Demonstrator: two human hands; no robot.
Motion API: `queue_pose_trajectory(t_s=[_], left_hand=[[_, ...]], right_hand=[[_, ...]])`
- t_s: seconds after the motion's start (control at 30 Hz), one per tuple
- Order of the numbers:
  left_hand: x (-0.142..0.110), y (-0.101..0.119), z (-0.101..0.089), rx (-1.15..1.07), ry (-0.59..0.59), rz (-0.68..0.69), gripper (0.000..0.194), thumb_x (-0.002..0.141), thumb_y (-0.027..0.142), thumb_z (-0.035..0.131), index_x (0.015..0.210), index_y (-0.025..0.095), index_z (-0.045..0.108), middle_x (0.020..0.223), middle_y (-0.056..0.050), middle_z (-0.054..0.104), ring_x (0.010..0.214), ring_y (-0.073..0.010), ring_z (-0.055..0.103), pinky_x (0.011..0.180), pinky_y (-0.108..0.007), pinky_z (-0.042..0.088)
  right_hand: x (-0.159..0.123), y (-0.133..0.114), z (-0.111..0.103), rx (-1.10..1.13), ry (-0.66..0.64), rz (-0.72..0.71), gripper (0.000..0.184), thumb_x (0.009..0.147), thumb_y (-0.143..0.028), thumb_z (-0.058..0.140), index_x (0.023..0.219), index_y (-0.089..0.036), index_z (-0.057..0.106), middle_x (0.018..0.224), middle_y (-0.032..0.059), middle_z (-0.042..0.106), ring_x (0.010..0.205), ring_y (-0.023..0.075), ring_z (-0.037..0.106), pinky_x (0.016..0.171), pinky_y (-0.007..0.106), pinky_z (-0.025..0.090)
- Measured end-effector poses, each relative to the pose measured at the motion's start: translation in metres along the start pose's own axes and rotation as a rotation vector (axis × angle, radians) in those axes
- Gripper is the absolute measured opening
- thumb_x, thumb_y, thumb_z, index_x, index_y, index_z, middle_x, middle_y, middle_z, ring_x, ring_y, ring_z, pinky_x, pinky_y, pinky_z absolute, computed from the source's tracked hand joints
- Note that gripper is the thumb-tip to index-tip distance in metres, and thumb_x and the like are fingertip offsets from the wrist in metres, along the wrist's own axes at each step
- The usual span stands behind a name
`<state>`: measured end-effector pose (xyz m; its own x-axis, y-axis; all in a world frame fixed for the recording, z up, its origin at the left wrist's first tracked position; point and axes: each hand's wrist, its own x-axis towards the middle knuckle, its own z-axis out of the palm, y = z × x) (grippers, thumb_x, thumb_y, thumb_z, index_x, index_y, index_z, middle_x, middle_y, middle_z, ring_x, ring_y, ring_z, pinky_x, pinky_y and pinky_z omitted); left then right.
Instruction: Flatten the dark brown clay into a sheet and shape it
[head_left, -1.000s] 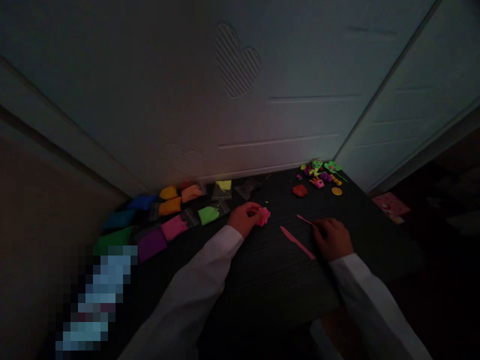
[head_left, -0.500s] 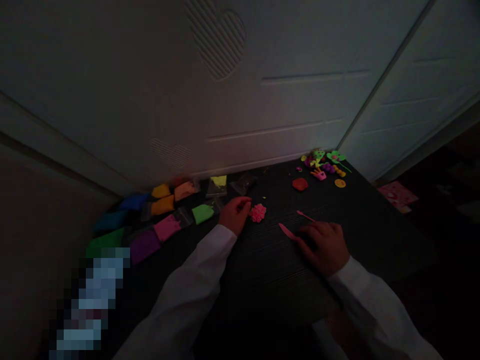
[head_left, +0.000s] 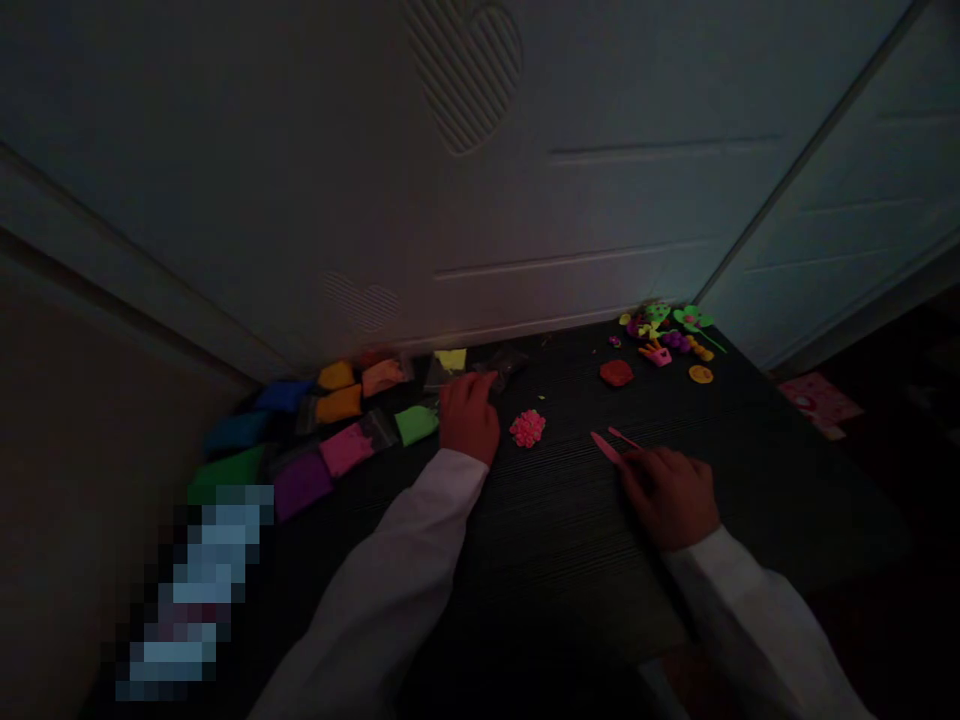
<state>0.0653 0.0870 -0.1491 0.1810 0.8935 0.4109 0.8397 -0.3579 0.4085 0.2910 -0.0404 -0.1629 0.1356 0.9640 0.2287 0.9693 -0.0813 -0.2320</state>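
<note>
Pink clay flower sits on the blk table, btwn my L hand and R hand. L's curled nr the green clay pack; R's over the pink knife, can't tell if either's gripping.

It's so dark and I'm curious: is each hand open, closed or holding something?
Left hand: beside the light green bag; open or closed, can't tell.
Right hand: fingers at the pink knife; whether closed on it is hidden.

Long sleeves on both arms fyi, left sleeve n right sleeve r whitish/pale grey, kinda loose w/ soft creases, down to the wrists. Dim light tho, exact shade's unclear tbh.
</note>
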Motion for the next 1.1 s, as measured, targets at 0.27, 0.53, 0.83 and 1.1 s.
queue_pose_trajectory(t_s=[0.27,0.53,0.83,1.1], left_hand=[[0.019,-0.003,0.006,0.194,-0.111,0.001,0.045,0.078,0.013,0.037,0.121,0.022,0.049,0.125,-0.006,0.051,0.118,-0.0271,0.036,0.096,-0.045,0.024],[0.026,-0.008,0.006,0.144,-0.113,-0.032,0.044,0.077,0.017,0.041,0.121,0.017,0.047,0.116,-0.01,0.056,0.113,-0.0278,0.04,0.094,-0.043,0.029],[0.049,-0.035,0.006,-0.367,0.016,-0.047,0.035,0.075,0.013,0.043,0.107,0.015,0.056,0.111,-0.008,0.058,0.103,-0.0181,0.051,0.093,-0.033,0.039],[0.064,-0.045,-0.027,-0.508,-0.095,-0.303,0.037,0.081,0.043,0.037,0.085,0.012,0.059,0.04,0.006,0.043,0.033,-0.0084,0.04,0.036,-0.019,0.035]], right_hand=[[0.0,0.001,0.001,0.028,0.014,0.015,0.019,0.079,-0.032,0.049,0.088,-0.022,0.062,0.084,0.0037,0.064,0.081,0.0199,0.057,0.072,0.034,0.028],[-0.001,0.003,-0.001,-0.025,0.043,0.023,0.023,0.079,-0.033,0.047,0.093,-0.02,0.061,0.085,0.0053,0.063,0.081,0.0206,0.056,0.072,0.035,0.03],[0.0,0.009,0.003,-0.005,0.133,-0.012,0.019,0.078,-0.031,0.05,0.09,-0.021,0.061,0.084,0.0035,0.063,0.079,0.0187,0.057,0.071,0.033,0.034],[0.0,0.006,-0.001,0.046,0.131,-0.029,0.019,0.079,-0.03,0.049,0.088,-0.019,0.061,0.083,0.0043,0.063,0.078,0.0184,0.059,0.071,0.034,0.036]])
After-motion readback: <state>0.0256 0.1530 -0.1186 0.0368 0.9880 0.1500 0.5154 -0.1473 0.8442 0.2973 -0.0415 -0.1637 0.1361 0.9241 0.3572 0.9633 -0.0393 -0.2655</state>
